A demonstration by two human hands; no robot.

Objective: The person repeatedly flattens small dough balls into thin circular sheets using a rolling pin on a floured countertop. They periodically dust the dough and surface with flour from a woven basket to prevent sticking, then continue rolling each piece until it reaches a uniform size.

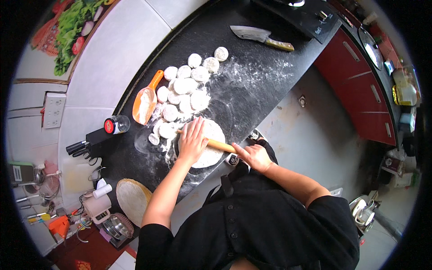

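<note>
A round sheet of white dough (213,130) lies on the floured black countertop, near its front edge. Across it runs a wooden rolling pin (219,145). My left hand (193,140) rests flat over the pin's left part, fingers stretched out; the pin's tip pokes out beyond it. At the other end my right hand (254,155) grips the pin, with a finger pointing along it. Several floured dough pieces (185,86) are clustered just beyond the sheet. Beside them sits an orange scoop (145,101) with flour in it.
A cleaver (261,36) lies farther along the countertop (243,84), by a black cooktop (293,17). A glass jar with a red lid (117,125) and a black knife block (98,140) are at left. A round board (133,199) stands near my left forearm. Red cabinets (357,84) are opposite.
</note>
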